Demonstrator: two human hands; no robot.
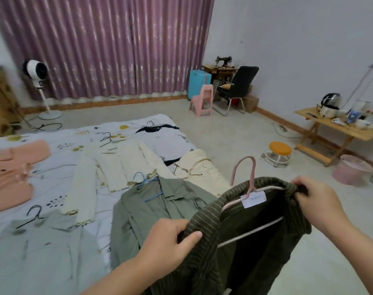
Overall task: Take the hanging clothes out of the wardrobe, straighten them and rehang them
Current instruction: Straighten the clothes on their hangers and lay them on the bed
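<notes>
A dark green striped jacket [240, 248] hangs on a pink hanger [248, 177] in front of me, its white neck label showing. My left hand [168, 239] grips the jacket's left shoulder. At the right shoulder, my right hand [317, 201] pinches the fabric. On the bed [53, 188] lie a grey-green shirt [155, 209] with a blue hanger [147, 184], a cream top [117, 167], a cream jacket [198, 167], a pink garment [13, 167], a pale grey garment [53, 241] and black hangers [32, 216].
Purple curtains [109, 45] cover the far wall, with a standing fan [38, 81] at the left. On the floor stand a pink chair [202, 99], a black chair [238, 88], an orange stool [279, 152] and a pink bin [351, 169]. A cluttered wooden table [340, 128] is at the right.
</notes>
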